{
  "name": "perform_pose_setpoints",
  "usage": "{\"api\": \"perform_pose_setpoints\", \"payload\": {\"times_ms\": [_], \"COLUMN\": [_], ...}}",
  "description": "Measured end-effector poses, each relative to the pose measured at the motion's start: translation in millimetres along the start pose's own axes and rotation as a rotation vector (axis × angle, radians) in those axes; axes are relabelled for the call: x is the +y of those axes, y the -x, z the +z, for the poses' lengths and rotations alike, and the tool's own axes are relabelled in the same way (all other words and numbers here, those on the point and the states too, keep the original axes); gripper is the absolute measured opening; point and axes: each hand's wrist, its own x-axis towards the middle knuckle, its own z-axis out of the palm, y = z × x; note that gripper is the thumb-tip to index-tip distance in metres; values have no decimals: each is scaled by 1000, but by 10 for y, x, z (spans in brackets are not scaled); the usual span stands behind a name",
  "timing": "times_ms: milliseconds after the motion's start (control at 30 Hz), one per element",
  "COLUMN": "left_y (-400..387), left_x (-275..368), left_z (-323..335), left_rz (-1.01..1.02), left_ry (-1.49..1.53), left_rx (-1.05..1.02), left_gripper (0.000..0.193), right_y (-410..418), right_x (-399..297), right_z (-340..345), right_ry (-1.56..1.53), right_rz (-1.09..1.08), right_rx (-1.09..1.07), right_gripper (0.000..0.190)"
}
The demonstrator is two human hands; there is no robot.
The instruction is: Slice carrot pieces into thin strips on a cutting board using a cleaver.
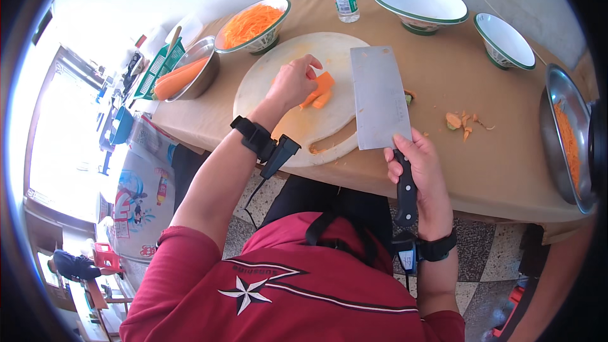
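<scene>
My left hand (295, 80) is over a round, pale cutting board (327, 128), fingers bent and a gap between index finger and thumb. Beside and partly under it lie cut orange carrot pieces (324, 84); the palm side is hidden. In my right hand (425, 171) is the black handle of a cleaver (379, 99). Its broad steel blade points away from me, flat side facing up, over the board's right edge. Behind the blade, a carrot end with a green top (408, 99) is partly covered.
Shredded carrot fills a green-rimmed bowl (266, 42) behind the board. Whole carrots (183, 78) rest in a steel bowl (207, 76) at left. A water bottle (346, 2), two white bowls (420, 0), carrot scraps (454, 121) and a steel basin (553, 152) holding shreds are at back and right.
</scene>
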Motion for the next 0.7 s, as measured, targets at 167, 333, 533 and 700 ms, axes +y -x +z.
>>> {"api": "perform_pose_setpoints", "payload": {"times_ms": [167,333,533,700], "left_y": [107,180,141,101], "left_x": [-110,-181,-107,-228], "left_z": [-103,-33,15,-9], "left_rz": [-7,-34,-41,-57], "left_ry": [-24,-80,-289,-31], "left_rx": [-4,87,-1,1], "left_gripper": [32,33,48,43], "right_y": [30,39,30,34], "right_x": [3,-10,4,-1], "right_z": [48,57,58,67], "right_ry": [20,52,64,57], "right_rz": [-34,-35,-36,-27], "right_rx": [32,67,91,105], "right_gripper": [21,21,20,20]}}
